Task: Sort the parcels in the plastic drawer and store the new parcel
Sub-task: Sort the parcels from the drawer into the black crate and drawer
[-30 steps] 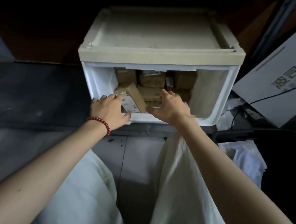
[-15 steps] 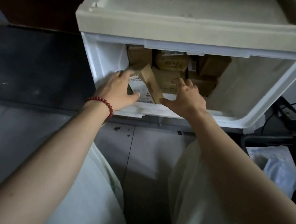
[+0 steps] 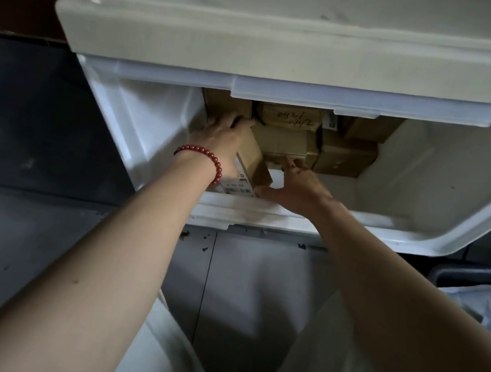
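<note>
Tilted parcel [image 3: 252, 163] in drawer [image 3: 150, 129], between left hand [image 3: 223, 137] and right hand [image 3: 296, 189]

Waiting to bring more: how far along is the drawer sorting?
Done: brown cardboard parcels sit stacked at the back of the white plastic drawer. In hand: the left hand grips a tilted, white-labelled cardboard parcel; the right hand braces its lower end. Left: probably seating it.

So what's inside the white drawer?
Brown parcels stacked at the back, one with writing. In front, a tilted parcel gripped by the left hand. Anything behind them is hidden.
</note>
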The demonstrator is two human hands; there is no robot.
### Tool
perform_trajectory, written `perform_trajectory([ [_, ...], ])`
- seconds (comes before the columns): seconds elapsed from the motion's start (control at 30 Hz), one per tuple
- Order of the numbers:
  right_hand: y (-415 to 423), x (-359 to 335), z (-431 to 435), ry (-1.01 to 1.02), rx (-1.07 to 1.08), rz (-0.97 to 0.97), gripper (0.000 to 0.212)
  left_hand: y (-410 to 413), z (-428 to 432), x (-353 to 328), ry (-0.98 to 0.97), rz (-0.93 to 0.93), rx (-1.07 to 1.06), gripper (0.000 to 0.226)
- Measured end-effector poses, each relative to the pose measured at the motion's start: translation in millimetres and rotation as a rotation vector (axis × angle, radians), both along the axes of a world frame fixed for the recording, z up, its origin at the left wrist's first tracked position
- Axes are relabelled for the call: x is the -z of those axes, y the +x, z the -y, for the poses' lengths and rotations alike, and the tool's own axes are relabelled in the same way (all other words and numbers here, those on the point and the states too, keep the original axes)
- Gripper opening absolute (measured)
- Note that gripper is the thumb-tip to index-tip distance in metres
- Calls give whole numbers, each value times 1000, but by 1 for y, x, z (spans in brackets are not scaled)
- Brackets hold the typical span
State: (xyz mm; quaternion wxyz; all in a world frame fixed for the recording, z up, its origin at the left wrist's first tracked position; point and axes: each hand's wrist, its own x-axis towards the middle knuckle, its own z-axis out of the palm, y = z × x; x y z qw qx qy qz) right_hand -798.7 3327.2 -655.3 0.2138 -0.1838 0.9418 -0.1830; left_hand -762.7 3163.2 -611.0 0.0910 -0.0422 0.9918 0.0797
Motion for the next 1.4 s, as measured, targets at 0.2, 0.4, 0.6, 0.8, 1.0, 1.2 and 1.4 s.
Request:
perform_trajectory([
  [0.2,-11,9,-1,-76,-68,9,74,-6,13,13,-44,-64,-10,105],
  [0.4,-19,17,4,-21,-86,26,68,-11,14,18,28,-128,-39,80],
  [0.6,-21,7,-12,-90,-21,21,43,0,-2,12,136,-169,-62,72],
  [0.8,-12,-19,-36,-230,245,62,47,24,-15,-3,448,-377,-168,69],
  [1.0,30,-61,-60,-538,365,73,38,69,-29,-33,741,-436,-293,68],
  [1.2,83,-86,-70,-811,439,195,35,131,-49,-46,973,-333,-522,51],
  [1.4,126,-94,-79,-1001,446,316,25,173,-62,-46,1064,-453,-678,27],
])
